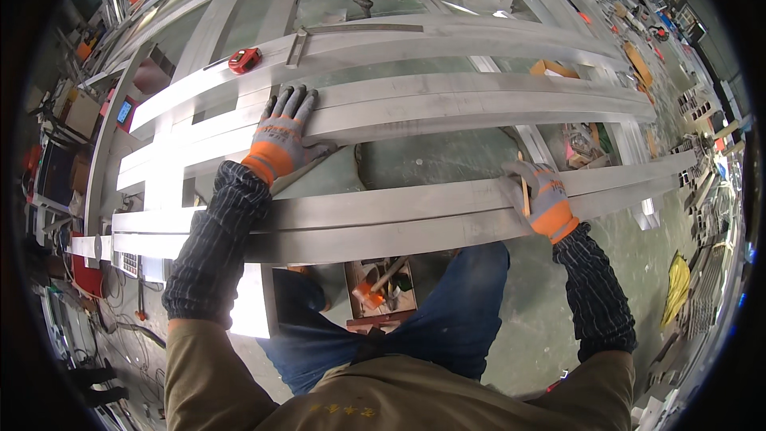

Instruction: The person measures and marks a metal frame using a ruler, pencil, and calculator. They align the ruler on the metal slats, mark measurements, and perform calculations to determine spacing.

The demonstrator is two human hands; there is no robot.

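My left hand [281, 137], in a grey and orange work glove, lies with its fingers stretched out on the middle pair of silver metal bars [431, 104]. Its thumb points to the right. In a matching glove, my right hand [547, 201] rests at the right part of the near pair of metal bars [391, 208], with a thin yellowish pencil [524, 192] held upright between its fingers. A red tape measure [245, 60] and a metal try square [359, 29] sit on the far bar [511, 42], beyond my left hand.
Long crossbars [203, 40] support the bars over a green floor. Below the near bars, between my legs, stands an open tool tray [351, 291] holding an orange-headed hammer [369, 294]. Cables and tools crowd the left; stacked profiles and a yellow bag [677, 287] lie right.
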